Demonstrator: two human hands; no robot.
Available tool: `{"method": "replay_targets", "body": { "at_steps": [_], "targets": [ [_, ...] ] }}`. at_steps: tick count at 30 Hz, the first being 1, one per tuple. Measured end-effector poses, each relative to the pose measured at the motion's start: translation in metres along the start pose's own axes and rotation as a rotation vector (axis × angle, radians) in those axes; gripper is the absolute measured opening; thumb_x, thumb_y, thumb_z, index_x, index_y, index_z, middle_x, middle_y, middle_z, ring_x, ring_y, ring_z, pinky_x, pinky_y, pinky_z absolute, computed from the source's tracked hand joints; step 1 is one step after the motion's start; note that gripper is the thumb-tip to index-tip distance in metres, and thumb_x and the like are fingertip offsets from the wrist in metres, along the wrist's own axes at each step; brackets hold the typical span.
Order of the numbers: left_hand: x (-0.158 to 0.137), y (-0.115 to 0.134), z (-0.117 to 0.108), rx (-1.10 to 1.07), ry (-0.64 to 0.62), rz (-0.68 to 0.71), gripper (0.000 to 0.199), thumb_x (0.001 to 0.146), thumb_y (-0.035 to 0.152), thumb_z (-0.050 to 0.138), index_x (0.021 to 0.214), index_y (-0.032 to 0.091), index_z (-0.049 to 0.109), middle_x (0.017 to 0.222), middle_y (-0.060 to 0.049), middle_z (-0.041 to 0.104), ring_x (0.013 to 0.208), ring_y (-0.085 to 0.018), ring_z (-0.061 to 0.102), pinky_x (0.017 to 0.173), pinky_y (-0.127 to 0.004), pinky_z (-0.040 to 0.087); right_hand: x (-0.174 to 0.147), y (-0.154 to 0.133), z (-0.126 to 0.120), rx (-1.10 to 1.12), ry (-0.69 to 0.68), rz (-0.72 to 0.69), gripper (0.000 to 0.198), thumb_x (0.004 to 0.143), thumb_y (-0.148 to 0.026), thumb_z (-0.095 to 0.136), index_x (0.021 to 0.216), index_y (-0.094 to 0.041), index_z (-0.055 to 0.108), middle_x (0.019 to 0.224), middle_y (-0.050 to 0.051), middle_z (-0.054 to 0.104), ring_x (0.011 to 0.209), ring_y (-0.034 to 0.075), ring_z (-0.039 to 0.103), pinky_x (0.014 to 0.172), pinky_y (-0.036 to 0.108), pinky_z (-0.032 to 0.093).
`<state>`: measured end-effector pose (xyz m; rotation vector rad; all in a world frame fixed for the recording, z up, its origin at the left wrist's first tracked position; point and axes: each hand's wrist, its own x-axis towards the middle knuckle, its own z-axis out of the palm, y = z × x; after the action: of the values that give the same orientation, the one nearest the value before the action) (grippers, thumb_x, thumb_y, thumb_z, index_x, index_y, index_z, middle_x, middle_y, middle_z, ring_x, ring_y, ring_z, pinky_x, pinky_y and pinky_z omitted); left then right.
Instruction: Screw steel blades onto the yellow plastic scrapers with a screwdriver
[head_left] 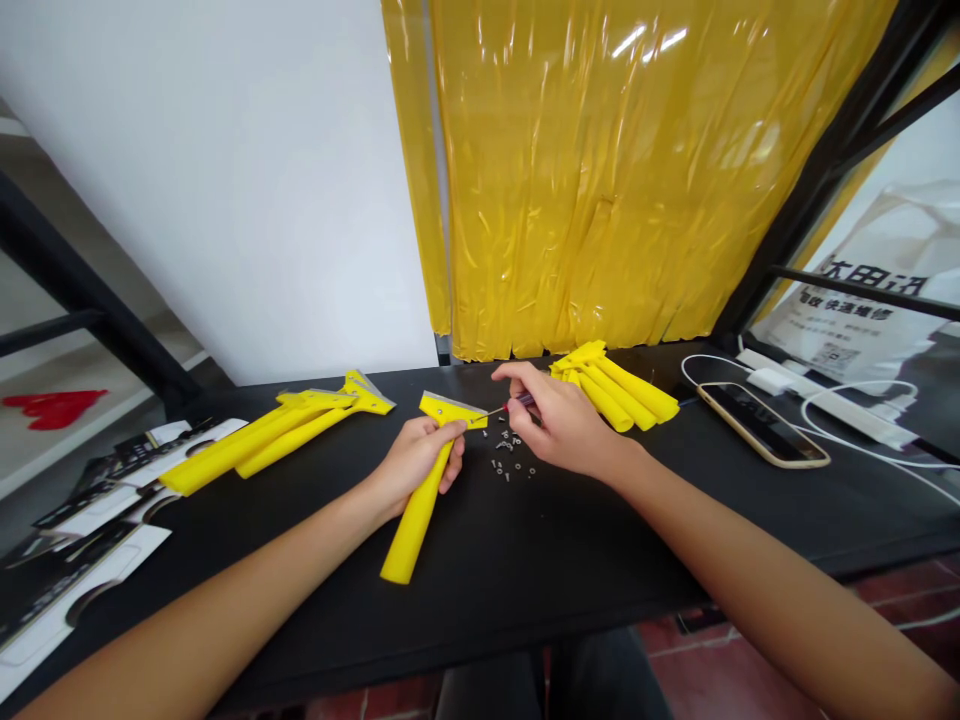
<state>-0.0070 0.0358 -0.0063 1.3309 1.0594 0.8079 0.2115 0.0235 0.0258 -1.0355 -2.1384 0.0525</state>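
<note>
My left hand is wrapped round the neck of a yellow scraper, whose wide head with a metal strip points away from me. In my right hand is a thin screwdriver, its shaft reaching left to the right end of the scraper's head; whether the tip sits in a screw is too small to tell. Loose screws and nuts lie scattered below the screwdriver. On the left rest more yellow scrapers, partly overlapping. Behind my right hand lies a pile of several yellow scrapers, partly covered by the hand.
Printed cardboard sleeves are heaped at the black table's left edge. A phone with white cables and a power strip occupy the right side. Yellow plastic strips and a white panel stand behind; black posts frame both sides.
</note>
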Motion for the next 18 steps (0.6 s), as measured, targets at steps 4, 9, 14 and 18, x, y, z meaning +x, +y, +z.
{"method": "replay_targets", "body": {
  "at_steps": [4, 9, 14, 18],
  "targets": [
    [0.0, 0.0, 0.001, 0.01, 0.0, -0.007, 0.037, 0.09, 0.041, 0.058, 0.062, 0.017, 0.056, 0.042, -0.001, 0.054, 0.032, -0.01, 0.045, 0.035, -0.021, 0.03, 0.0, 0.002, -0.003, -0.039, -0.027, 0.044, 0.024, 0.102, -0.039, 0.045, 0.114, -0.024, 0.06, 0.081, 0.001, 0.071, 0.067, 0.017, 0.064, 0.063, 0.028, 0.041],
    [0.001, 0.001, 0.0, -0.021, 0.026, -0.022, 0.036, 0.088, 0.041, 0.061, 0.063, 0.017, 0.056, 0.044, -0.001, 0.054, 0.033, -0.01, 0.046, 0.035, -0.021, 0.031, 0.0, 0.002, -0.01, 0.024, -0.129, -0.086, 0.035, 0.101, -0.027, 0.043, 0.136, -0.025, 0.048, 0.123, 0.008, 0.069, 0.097, 0.021, 0.068, 0.079, 0.033, 0.048],
    [0.001, 0.001, 0.0, -0.037, 0.036, -0.031, 0.036, 0.089, 0.041, 0.06, 0.063, 0.017, 0.055, 0.044, -0.002, 0.054, 0.034, -0.01, 0.046, 0.036, -0.021, 0.031, 0.002, 0.004, -0.01, 0.005, -0.116, 0.011, 0.03, 0.102, -0.037, 0.043, 0.127, -0.024, 0.055, 0.1, 0.005, 0.074, 0.083, 0.021, 0.069, 0.072, 0.031, 0.046],
    [0.001, 0.002, 0.0, -0.032, 0.025, -0.03, 0.036, 0.089, 0.039, 0.059, 0.061, 0.017, 0.055, 0.044, -0.002, 0.054, 0.034, -0.01, 0.046, 0.035, -0.021, 0.03, 0.001, 0.003, -0.01, 0.013, -0.104, 0.005, 0.035, 0.1, -0.026, 0.043, 0.134, -0.024, 0.049, 0.091, 0.003, 0.072, 0.074, 0.018, 0.065, 0.066, 0.029, 0.043]
  ]
}}
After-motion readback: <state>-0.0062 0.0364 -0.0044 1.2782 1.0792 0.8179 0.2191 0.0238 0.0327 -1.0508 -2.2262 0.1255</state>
